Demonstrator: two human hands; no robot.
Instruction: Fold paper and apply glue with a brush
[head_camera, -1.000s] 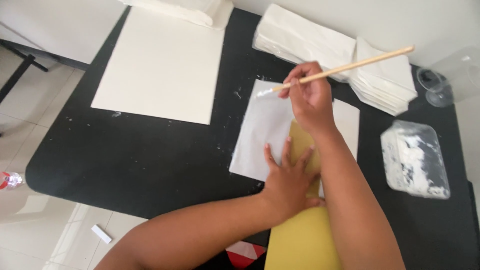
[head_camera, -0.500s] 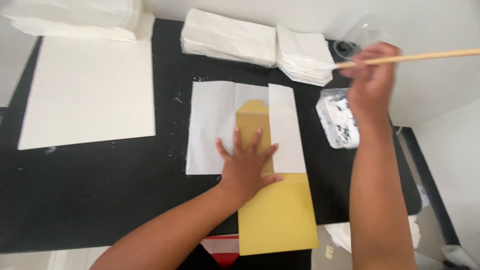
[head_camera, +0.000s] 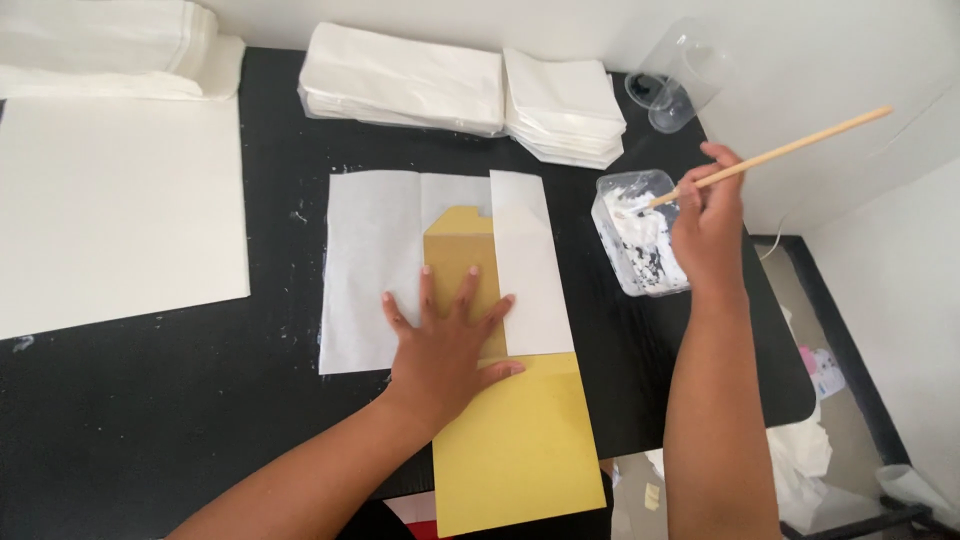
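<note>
Black and broad, the bench (head_camera: 150, 420) fills most of what we see, with a large cream sheet (head_camera: 110, 210) at its left and stacks of white paper (head_camera: 450, 90) along the far edge. At the middle lies a white paper (head_camera: 370, 270), part folded over a yellow template (head_camera: 510, 450) that runs off the near edge. Our left hand (head_camera: 445, 345) lies flat on both, fingers spread. Our right hand (head_camera: 710, 225) is closed around a wooden stick (head_camera: 790, 150), its tip in the clear tub of white paste (head_camera: 635, 235).

Tub (head_camera: 640, 235) right of sheet (head_camera: 370, 265)
</note>
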